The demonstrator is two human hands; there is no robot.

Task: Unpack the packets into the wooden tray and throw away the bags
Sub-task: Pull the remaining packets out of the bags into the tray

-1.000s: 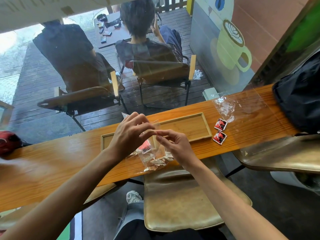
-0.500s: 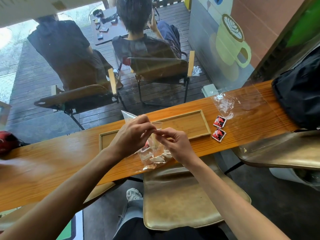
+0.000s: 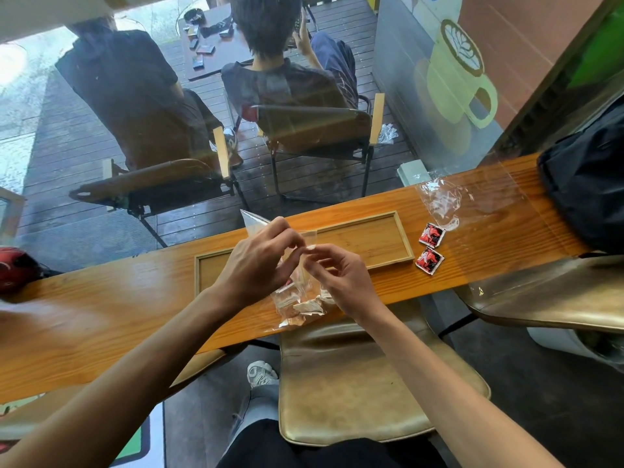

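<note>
A clear plastic bag (image 3: 297, 302) with several small packets inside hangs over the near edge of the wooden counter. My left hand (image 3: 260, 261) and my right hand (image 3: 341, 275) both pinch its top edge, above the wooden tray (image 3: 364, 238). The part of the tray that shows holds nothing; my hands hide its left middle. Two red packets (image 3: 430, 246) lie on the counter just right of the tray. An empty crumpled clear bag (image 3: 439, 204) lies behind them.
The long wooden counter (image 3: 118, 298) runs along a window. A black backpack (image 3: 587, 184) sits at its right end, a red object (image 3: 17, 268) at its left end. Tan stools (image 3: 354, 383) stand below. Two people sit outside behind the glass.
The bag's top has been raised slightly and my fingers have shifted along its opening. The packets on the counter have not moved.
</note>
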